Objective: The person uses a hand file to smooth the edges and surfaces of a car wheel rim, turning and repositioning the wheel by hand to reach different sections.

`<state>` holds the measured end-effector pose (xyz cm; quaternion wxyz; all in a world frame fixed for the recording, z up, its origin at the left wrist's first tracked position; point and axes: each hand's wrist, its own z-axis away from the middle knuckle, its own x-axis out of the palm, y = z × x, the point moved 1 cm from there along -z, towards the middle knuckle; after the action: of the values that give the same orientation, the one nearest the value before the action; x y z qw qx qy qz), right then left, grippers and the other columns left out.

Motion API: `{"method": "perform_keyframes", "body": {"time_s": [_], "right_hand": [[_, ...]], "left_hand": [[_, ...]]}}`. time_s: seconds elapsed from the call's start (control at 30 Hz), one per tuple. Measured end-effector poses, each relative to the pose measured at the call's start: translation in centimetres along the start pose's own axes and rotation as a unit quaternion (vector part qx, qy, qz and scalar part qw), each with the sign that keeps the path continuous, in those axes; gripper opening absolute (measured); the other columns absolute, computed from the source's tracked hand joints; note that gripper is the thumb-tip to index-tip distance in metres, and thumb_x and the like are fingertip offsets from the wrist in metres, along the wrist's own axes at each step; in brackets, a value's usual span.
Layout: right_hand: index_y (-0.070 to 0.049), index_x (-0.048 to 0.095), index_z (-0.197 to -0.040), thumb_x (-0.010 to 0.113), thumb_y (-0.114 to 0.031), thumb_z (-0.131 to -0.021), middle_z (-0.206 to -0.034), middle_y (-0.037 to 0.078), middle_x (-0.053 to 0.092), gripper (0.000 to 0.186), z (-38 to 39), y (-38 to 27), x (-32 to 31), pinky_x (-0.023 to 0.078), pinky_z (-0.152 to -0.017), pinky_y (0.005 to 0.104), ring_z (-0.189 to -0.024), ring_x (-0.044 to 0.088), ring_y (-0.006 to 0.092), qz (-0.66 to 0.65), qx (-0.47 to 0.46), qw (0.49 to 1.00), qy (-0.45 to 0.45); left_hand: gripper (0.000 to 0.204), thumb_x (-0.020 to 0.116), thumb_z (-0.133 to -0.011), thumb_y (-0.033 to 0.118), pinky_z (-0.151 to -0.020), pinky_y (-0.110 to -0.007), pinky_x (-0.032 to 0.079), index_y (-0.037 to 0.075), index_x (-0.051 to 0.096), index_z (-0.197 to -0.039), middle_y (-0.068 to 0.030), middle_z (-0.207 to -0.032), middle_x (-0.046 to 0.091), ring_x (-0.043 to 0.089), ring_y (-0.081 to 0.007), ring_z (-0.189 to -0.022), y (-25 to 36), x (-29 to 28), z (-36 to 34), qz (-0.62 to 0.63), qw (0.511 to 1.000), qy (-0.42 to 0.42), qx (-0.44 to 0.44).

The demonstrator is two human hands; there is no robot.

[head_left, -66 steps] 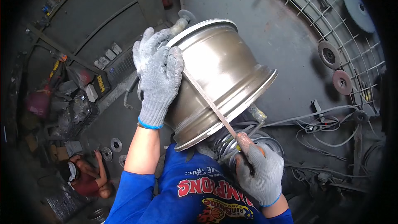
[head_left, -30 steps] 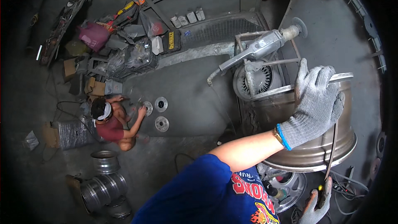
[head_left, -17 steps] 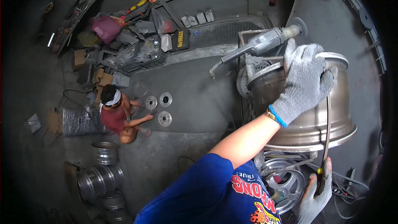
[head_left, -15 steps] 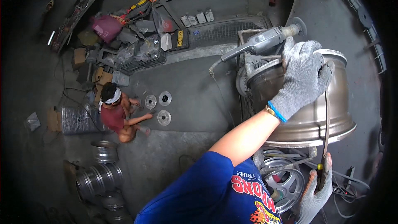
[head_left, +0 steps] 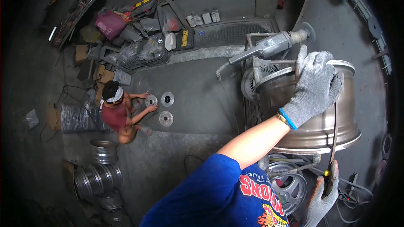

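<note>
A large bronze-toned wheel rim (head_left: 311,117) lies on a stand at the right. My left hand (head_left: 315,86), in a grey knit glove with a blue cuff, lies over the rim's upper side, with its thumb and palm around the upper end of a long thin file (head_left: 335,130). The file slants down across the rim's side. Below the rim, my right hand (head_left: 322,199), gloved in grey with an orange palm, is closed around the file's dark handle, near a yellow collar. My left fingertips reach the rim's far edge; part of the file's tip is hidden under the glove.
A grey angle grinder (head_left: 273,44) rests beyond the rim. Under it lie a spoked wheel (head_left: 290,189) and tangled cables (head_left: 349,201). On the left a co-worker (head_left: 115,115) crouches by metal discs (head_left: 166,118), near stacked rims (head_left: 99,178) and filled crates (head_left: 147,59).
The view has shifted slightly, so rim and grinder sit a little lower and farther right. Both my hands keep their hold on the file. The co-worker's hands have moved onto one disc.
</note>
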<state>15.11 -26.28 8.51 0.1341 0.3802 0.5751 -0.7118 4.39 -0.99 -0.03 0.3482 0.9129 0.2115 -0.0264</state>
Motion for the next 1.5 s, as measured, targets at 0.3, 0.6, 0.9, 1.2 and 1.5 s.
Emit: {"method": "perform_keyframes", "body": {"time_s": [0.3, 0.6, 0.9, 1.2, 1.5], "right_hand": [[0.007, 0.060, -0.148, 0.068, -0.003, -0.102, -0.144, 0.020, 0.069, 0.047, 0.1, -0.3, 0.0, 0.050, -0.108, 0.0349, -0.124, 0.067, 0.0258, 0.034, 0.023, 0.999, 0.003], [0.006, 0.057, -0.152, 0.069, -0.001, -0.103, -0.150, 0.019, 0.064, 0.051, 0.6, 0.3, -0.4, 0.044, -0.116, 0.0358, -0.134, 0.062, 0.0254, -0.005, 0.095, 0.995, 0.002], [0.005, 0.057, -0.152, 0.067, -0.004, -0.104, -0.148, 0.018, 0.065, 0.050, 1.2, 0.3, 0.0, 0.049, -0.109, 0.0355, -0.127, 0.063, 0.0247, 0.017, 0.078, 0.996, 0.027], [0.008, 0.057, -0.151, 0.064, 0.003, -0.104, -0.147, 0.020, 0.066, 0.047, 1.4, 0.8, 1.3, 0.053, -0.108, 0.0339, -0.124, 0.067, 0.0253, 0.025, 0.041, 0.998, 0.051], [0.007, 0.057, -0.151, 0.065, 0.004, -0.103, -0.146, 0.021, 0.066, 0.048, 1.3, 0.5, 1.3, 0.053, -0.106, 0.0338, -0.124, 0.067, 0.0254, 0.010, 0.041, 0.997, 0.059]], "left_hand": [[0.025, 0.074, -0.086, 0.023, -0.119, -0.070, 0.030, -0.002, 0.072, -0.087, -0.0235, -0.119, 0.063, 0.059, -0.0409, -0.117, 0.7, -0.2, -0.2, -0.017, 1.000, -0.019, -0.010], [0.028, 0.072, -0.087, 0.024, -0.126, -0.068, 0.025, -0.004, 0.073, -0.085, -0.0268, -0.129, 0.060, 0.057, -0.0421, -0.125, 0.9, -0.3, 0.1, -0.010, 0.999, -0.028, -0.026], [0.031, 0.072, -0.088, 0.026, -0.126, -0.068, 0.024, -0.004, 0.073, -0.081, -0.0292, -0.129, 0.061, 0.056, -0.0433, -0.125, 1.0, -0.1, 0.2, 0.000, 0.999, -0.036, -0.027], [0.031, 0.075, -0.085, 0.027, -0.123, -0.070, 0.027, -0.004, 0.072, -0.088, -0.0299, -0.127, 0.061, 0.056, -0.0443, -0.125, 0.9, 0.0, -0.1, 0.012, 0.999, -0.021, -0.025], [0.027, 0.074, -0.087, 0.025, -0.121, -0.065, 0.032, -0.002, 0.071, -0.087, -0.0285, -0.130, 0.060, 0.056, -0.0438, -0.125, 1.1, 0.4, 0.1, -0.002, 0.999, -0.029, -0.034]]}}
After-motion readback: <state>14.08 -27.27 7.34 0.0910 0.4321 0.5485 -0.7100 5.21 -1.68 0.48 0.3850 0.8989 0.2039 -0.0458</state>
